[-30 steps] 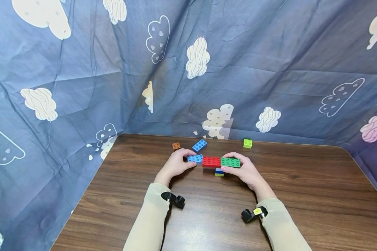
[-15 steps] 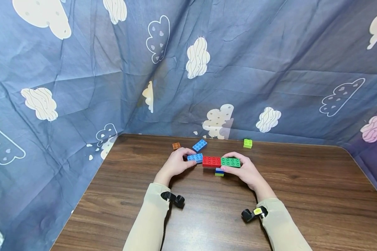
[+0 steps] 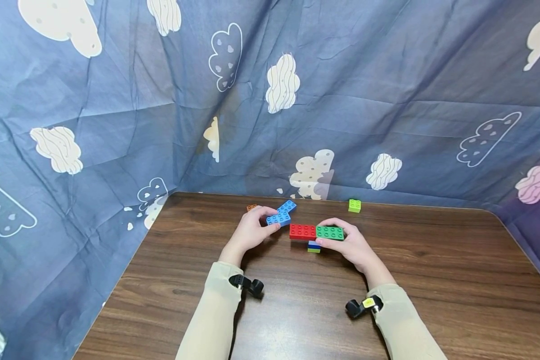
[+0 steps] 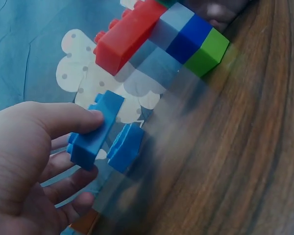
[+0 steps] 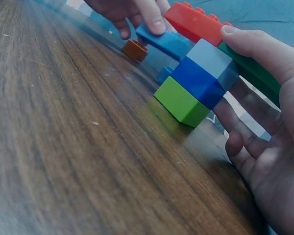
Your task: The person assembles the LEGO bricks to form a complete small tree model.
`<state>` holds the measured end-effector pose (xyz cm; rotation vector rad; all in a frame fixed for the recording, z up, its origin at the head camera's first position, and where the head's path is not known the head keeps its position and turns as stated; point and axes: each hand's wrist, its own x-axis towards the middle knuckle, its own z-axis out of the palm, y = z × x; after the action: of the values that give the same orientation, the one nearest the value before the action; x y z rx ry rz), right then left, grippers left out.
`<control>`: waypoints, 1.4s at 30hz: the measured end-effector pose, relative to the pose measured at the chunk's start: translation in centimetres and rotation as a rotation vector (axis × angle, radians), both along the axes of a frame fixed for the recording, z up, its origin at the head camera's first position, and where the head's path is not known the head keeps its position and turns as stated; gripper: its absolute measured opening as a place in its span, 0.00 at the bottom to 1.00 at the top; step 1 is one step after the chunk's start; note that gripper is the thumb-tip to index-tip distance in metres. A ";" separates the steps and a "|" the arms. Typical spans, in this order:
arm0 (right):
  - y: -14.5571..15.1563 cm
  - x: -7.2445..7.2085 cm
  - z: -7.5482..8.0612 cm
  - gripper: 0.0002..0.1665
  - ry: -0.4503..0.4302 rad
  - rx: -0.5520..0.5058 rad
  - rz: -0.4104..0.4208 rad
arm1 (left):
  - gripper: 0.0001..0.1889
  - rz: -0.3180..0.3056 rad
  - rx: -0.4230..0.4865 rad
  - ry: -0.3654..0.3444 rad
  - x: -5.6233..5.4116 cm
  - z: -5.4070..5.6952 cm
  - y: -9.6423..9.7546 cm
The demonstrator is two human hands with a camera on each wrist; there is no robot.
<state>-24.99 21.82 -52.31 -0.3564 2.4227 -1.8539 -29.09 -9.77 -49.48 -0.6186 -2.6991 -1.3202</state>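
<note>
My left hand (image 3: 248, 231) pinches a light blue building brick (image 3: 278, 218) between thumb and fingers, held above the table. In the left wrist view that blue brick (image 4: 98, 129) is apart from the red brick (image 4: 130, 36). To its right stands a stack: a lime brick (image 5: 181, 102) at the bottom, a dark blue one (image 5: 198, 83) over it, then a grey-blue one (image 5: 213, 58). Across the top lie the red brick (image 3: 303, 231) and a green brick (image 3: 330, 233), end to end. My right hand (image 3: 353, 245) grips the green brick, thumb on the near side.
A second blue brick (image 3: 288, 205) lies on the table behind the left hand. Beside it is an orange-brown brick (image 5: 135, 50), partly covered in the head view. Far right sits a small lime brick (image 3: 354, 205). A cloud-patterned cloth (image 3: 234, 140) hangs along the table's (image 3: 432, 250) back edge.
My left hand has moved the blue brick slightly back and left, away from the red brick's end, and turned it a little. The right hand stays on the green brick.
</note>
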 end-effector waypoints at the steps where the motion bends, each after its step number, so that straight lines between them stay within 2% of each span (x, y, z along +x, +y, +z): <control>1: 0.0 0.0 0.0 0.25 0.001 -0.002 0.002 | 0.17 0.007 0.011 0.006 0.0 0.1 0.1; 10: -0.1 0.0 0.0 0.26 -0.002 0.004 -0.002 | 0.18 0.061 0.154 0.087 0.4 1.5 0.8; 14: -0.1 0.0 -0.1 0.26 -0.003 0.010 -0.005 | 0.18 0.067 0.189 0.093 0.7 2.3 1.0; 24: -0.1 0.1 0.1 0.26 -0.001 0.017 -0.010 | 0.19 0.032 0.198 0.105 1.5 3.8 1.9; 30: -0.1 0.1 0.1 0.26 -0.004 0.021 -0.011 | 0.19 0.009 0.173 0.116 1.9 4.1 2.8; 37: 0.0 0.0 0.1 0.26 0.000 0.021 -0.009 | 0.21 -0.028 0.200 0.119 2.5 4.8 3.5; 42: 0.0 0.0 0.1 0.25 0.005 0.017 -0.004 | 0.22 -0.046 0.168 0.126 2.8 4.8 4.1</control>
<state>-24.99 21.78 -52.24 -0.3560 2.4430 -1.8350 -26.30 -5.69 -44.70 -0.7229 -2.4590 -1.4475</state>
